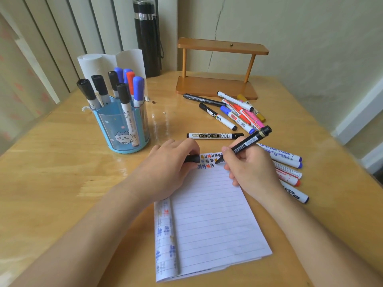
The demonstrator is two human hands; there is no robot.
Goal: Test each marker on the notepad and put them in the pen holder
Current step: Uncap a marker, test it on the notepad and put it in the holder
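Note:
A lined notepad [209, 214] lies on the wooden table, with rows of coloured test marks along its top edge. My right hand [250, 168] grips a black marker [246, 142], its tip touching the top of the pad. My left hand [172, 160] rests on the pad's top left corner and holds the black cap [191, 158]. The blue pen holder [122, 127] at the left holds several capped markers, black, blue and red. Several loose markers [238, 114] lie beyond the pad, and more [288, 166] lie to the right of my right hand.
A wooden two-tier stand [219, 69] is at the back of the table. A black flask [148, 38] and a paper roll [99, 63] stand behind the holder. One whiteboard marker [214, 135] lies just beyond my hands.

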